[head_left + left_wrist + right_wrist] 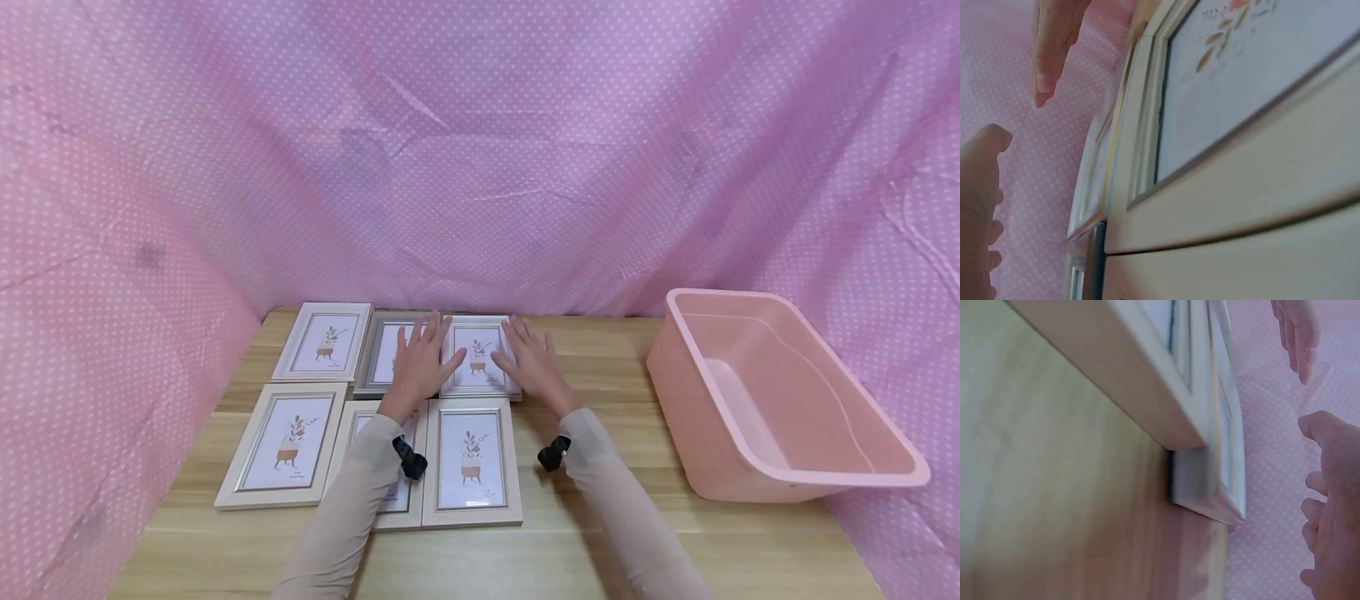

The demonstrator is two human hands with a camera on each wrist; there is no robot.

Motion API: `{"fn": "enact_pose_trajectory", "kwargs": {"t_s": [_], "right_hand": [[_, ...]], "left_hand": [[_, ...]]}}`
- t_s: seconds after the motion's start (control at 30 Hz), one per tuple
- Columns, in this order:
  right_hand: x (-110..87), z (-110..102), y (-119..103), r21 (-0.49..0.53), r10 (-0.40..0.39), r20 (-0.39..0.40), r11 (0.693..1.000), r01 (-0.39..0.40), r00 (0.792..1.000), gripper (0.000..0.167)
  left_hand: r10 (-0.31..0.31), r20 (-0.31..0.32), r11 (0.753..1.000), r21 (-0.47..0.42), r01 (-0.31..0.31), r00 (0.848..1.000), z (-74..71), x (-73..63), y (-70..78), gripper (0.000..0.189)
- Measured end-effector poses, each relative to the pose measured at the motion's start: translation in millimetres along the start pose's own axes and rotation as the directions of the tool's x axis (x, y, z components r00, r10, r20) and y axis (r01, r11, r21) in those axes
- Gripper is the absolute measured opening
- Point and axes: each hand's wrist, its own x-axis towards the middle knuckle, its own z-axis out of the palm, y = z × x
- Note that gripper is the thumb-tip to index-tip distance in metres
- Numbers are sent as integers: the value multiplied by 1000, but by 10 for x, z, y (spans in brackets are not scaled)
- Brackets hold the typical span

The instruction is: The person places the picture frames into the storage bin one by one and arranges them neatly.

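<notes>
Two rows of picture frames lie face up on the table, each with a print of a potted plant. Above the back row, my left hand (420,367) has its fingers extended between the grey-silver frame (372,371) and the white back-right frame (478,387). My right hand (534,365) is spread at the right edge of that white frame. Both wrist views show the hands raised, with nothing in their fingers. Under my left forearm, the front-middle frame (401,521) is partly hidden. Beside it lies the cream front-right frame (510,467).
At the left are a white back frame (283,362) and a cream front frame (243,467). A deep pink plastic bin (675,400) stands on the right of the wooden table (600,375). Pink dotted cloth (480,167) hangs behind and at both sides.
</notes>
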Motion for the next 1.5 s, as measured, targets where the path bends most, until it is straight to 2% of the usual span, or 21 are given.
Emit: {"fn": "enact_pose_trajectory", "kwargs": {"t_s": [0.1, 0.33, 0.5, 0.6, 0.73, 0.8, 0.87, 0.93, 1.03, 1.13, 1.3, 1.37, 1.43, 1.5], "right_hand": [[53, -84, -13, -25, -17, -10, 1000, 16, 1000, 72], [198, -433, -13, -30, -24, -32, 999, 23, 999, 72], [285, -838, 28, -22, -32, -34, 999, 31, 999, 72], [341, -1138, 61, 52, -51, -25, 997, 53, 998, 73], [377, -1555, 94, 193, -65, -26, 979, 69, 998, 75], [375, -1760, 108, 236, -68, -45, 969, 76, 997, 74], [358, -1966, 133, 245, -65, -62, 966, 78, 996, 74], [329, -2169, 178, 251, -55, -61, 965, 69, 997, 73], [244, -2467, 267, 275, -30, -18, 961, 34, 999, 72], [117, -2745, 354, 313, -3, 48, 950, -12, 999, 72], [-123, -3119, 556, 317, 75, 127, 942, -112, 989, 69], [-213, -3231, 676, 303, 97, 140, 943, -136, 985, 67], [-299, -3321, 809, 303, 110, 143, 941, -150, 984, 65], [-382, -3394, 954, 304, 117, 133, 940, -152, 984, 63]], "left_hand": [[-18, -8, 1000, -18, 18, 1000, -55, 12, 21, 79], [-37, -90, 997, -67, 31, 995, -180, 46, 122, 78], [-31, -162, 992, -127, 10, 986, -345, 105, 272, 76], [-13, -231, 985, -170, -28, 973, -458, 161, 389, 73], [4, -305, 955, -282, -94, 952, -593, 220, 564, 69], [-3, -310, 921, -371, -118, 951, -643, 246, 655, 68], [-21, -291, 870, -477, -126, 957, -681, 262, 749, 68], [-38, -249, 801, -586, -120, 968, -711, 273, 842, 69], [-36, -168, 659, -745, -103, 985, -760, 267, 985, 70], [-10, -95, 491, -868, -78, 995, -792, 260, 1122, 71], [32, -15, 249, -968, -22, 999, -741, 291, 1366, 70], [54, 22, 165, -986, 13, 998, -687, 305, 1464, 70], [87, 56, 98, -994, 48, 995, -625, 317, 1557, 70], [128, 96, 43, -995, 91, 987, -553, 323, 1649, 70]]}}
